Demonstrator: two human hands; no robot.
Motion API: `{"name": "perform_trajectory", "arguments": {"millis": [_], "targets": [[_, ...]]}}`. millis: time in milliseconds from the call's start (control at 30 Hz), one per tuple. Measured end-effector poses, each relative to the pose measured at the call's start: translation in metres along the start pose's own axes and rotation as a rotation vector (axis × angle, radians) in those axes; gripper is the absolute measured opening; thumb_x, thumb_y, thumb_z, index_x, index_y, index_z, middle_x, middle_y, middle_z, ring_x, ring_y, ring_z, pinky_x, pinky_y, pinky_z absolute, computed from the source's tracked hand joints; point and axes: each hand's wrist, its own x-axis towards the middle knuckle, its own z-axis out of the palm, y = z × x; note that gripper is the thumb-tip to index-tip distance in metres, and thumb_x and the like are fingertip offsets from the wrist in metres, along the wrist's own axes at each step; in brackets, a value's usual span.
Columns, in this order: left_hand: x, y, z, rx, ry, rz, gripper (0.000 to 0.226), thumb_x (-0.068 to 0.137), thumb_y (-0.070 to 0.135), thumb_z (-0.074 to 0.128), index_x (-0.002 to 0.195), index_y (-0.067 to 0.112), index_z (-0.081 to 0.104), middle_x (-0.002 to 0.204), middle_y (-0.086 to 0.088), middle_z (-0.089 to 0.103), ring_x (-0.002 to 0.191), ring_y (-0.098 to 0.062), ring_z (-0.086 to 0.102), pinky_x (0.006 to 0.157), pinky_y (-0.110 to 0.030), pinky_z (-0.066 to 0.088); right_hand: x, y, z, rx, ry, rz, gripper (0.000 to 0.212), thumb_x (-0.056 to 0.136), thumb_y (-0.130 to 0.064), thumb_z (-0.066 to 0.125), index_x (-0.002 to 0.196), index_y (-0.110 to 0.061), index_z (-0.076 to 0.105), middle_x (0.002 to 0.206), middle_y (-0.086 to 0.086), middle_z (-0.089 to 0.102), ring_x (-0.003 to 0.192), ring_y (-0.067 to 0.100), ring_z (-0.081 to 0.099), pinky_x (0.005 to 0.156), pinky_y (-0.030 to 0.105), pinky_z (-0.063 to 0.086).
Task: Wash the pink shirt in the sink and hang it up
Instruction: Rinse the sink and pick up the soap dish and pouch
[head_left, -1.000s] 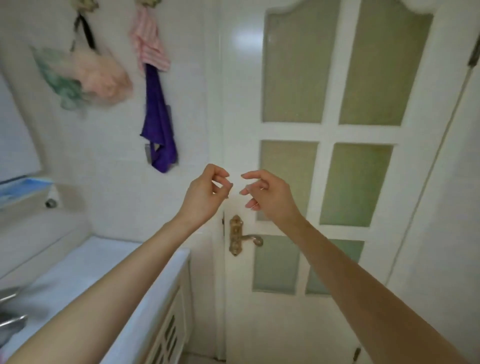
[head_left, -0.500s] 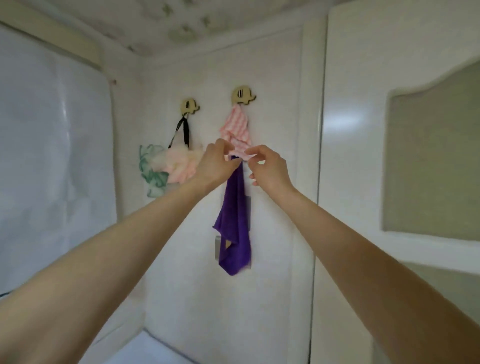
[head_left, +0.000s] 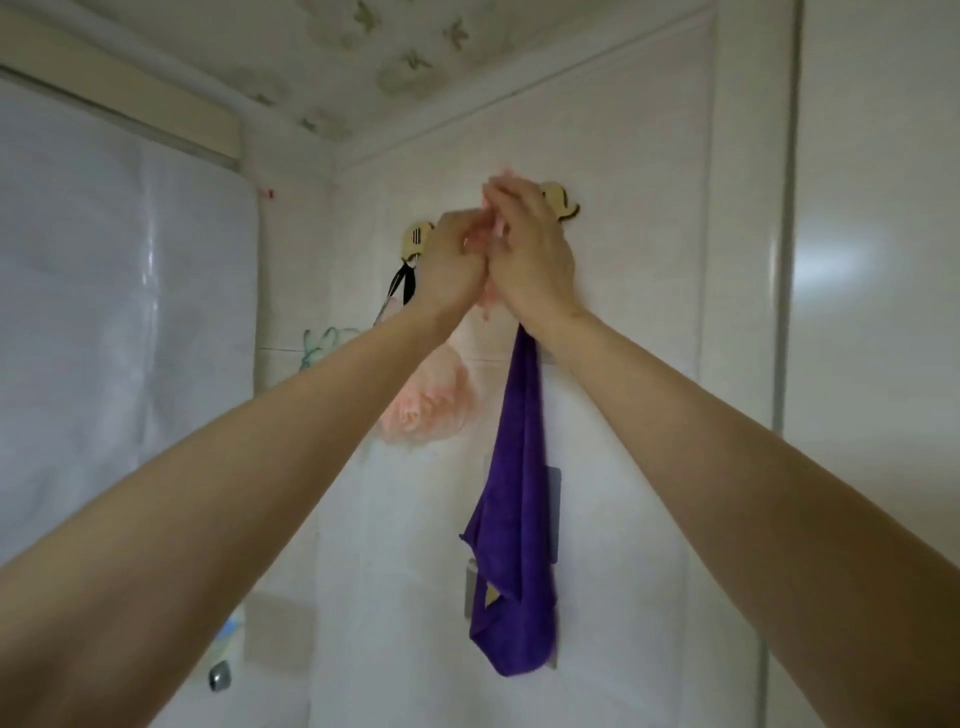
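Note:
Both my hands are raised to the wall hooks. My left hand (head_left: 457, 260) and my right hand (head_left: 527, 244) press close together and grip the pink shirt (head_left: 484, 306). Only small pink bits of it show, between my wrists and above my fingertips. The hands hold it at the height of the right elephant-shaped hook (head_left: 562, 204), just to that hook's left. A purple cloth (head_left: 514, 519) hangs straight down from below my right wrist.
A second elephant hook (head_left: 417, 236) to the left carries a pink bath pouf (head_left: 431, 410) on a black cord, with a green one (head_left: 322, 343) beside it. A white door (head_left: 872, 364) stands at the right. A translucent panel (head_left: 119, 312) fills the left.
My head tilted up from the door handle to the hooks. Both hands reached the pink shirt, pinched it, and have since moved up to hook height.

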Motion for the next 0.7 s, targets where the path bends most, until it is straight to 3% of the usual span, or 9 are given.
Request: {"name": "perform_trajectory", "arguments": {"millis": [100, 167, 233, 333, 433, 533, 700], "targets": [[-0.013, 0.011, -0.029, -0.064, 0.147, 0.081, 0.038, 0.080, 0.015, 0.049, 0.116, 0.013, 0.061, 0.117, -0.001, 0.062, 0.110, -0.011, 0.057, 0.098, -0.032, 0.045, -0.002, -0.028, 0.000, 0.145, 0.091, -0.116, 0.044, 0.088, -0.010, 0.050, 0.130, -0.019, 0.059, 0.135, -0.005, 0.053, 0.117, 0.019, 0.047, 0.101, 0.036, 0.039], [-0.039, 0.013, -0.053, -0.177, 0.130, 0.077, 0.034, 0.083, 0.008, 0.051, 0.116, 0.010, 0.059, 0.114, -0.002, 0.063, 0.108, -0.011, 0.058, 0.094, -0.029, 0.048, -0.022, -0.049, 0.000, 0.186, 0.116, -0.154, 0.045, 0.085, -0.016, 0.048, 0.127, -0.022, 0.061, 0.130, -0.008, 0.057, 0.114, 0.016, 0.046, 0.098, 0.035, 0.040], [-0.073, 0.011, -0.073, -0.248, 0.092, 0.069, 0.028, 0.089, 0.003, 0.048, 0.115, 0.006, 0.057, 0.108, -0.003, 0.065, 0.102, -0.013, 0.062, 0.085, -0.024, 0.050, -0.054, -0.060, 0.003, 0.290, 0.049, -0.183, 0.047, 0.082, -0.017, 0.048, 0.127, -0.021, 0.060, 0.130, -0.008, 0.056, 0.118, 0.014, 0.044, 0.101, 0.035, 0.039], [-0.132, -0.006, -0.112, -0.232, 0.026, -0.034, 0.023, 0.094, 0.006, 0.046, 0.112, 0.005, 0.059, 0.102, -0.003, 0.066, 0.096, -0.010, 0.063, 0.081, -0.017, 0.046, -0.116, -0.071, 0.029, 0.496, -0.130, -0.178, 0.055, 0.079, 0.000, 0.049, 0.131, -0.013, 0.055, 0.137, 0.000, 0.047, 0.128, 0.010, 0.042, 0.108, 0.031, 0.037], [-0.195, -0.028, -0.153, -0.187, -0.071, -0.209, 0.023, 0.086, 0.015, 0.053, 0.107, 0.012, 0.063, 0.101, 0.003, 0.067, 0.098, -0.005, 0.061, 0.085, -0.014, 0.044, -0.187, -0.091, 0.061, 0.620, -0.197, -0.023, 0.058, 0.076, 0.010, 0.050, 0.128, -0.014, 0.057, 0.130, 0.000, 0.050, 0.121, -0.001, 0.045, 0.102, 0.022, 0.042], [-0.258, -0.048, -0.190, -0.171, -0.090, -0.387, 0.027, 0.080, 0.016, 0.057, 0.106, 0.015, 0.062, 0.106, -0.002, 0.068, 0.103, -0.010, 0.062, 0.088, -0.018, 0.046, -0.257, -0.118, 0.091, 0.737, -0.273, 0.193, 0.055, 0.079, 0.013, 0.052, 0.119, -0.024, 0.061, 0.116, -0.003, 0.060, 0.106, -0.001, 0.056, 0.091, 0.018, 0.046], [-0.365, -0.073, -0.247, -0.121, -0.043, -0.749, 0.030, 0.077, 0.014, 0.058, 0.107, 0.014, 0.060, 0.106, -0.005, 0.068, 0.103, -0.018, 0.063, 0.092, -0.028, 0.048, -0.366, -0.176, 0.125, 0.842, -0.528, 0.531, 0.049, 0.080, -0.004, 0.060, 0.115, -0.038, 0.056, 0.107, -0.013, 0.066, 0.095, 0.001, 0.062, 0.083, 0.017, 0.049]]}}
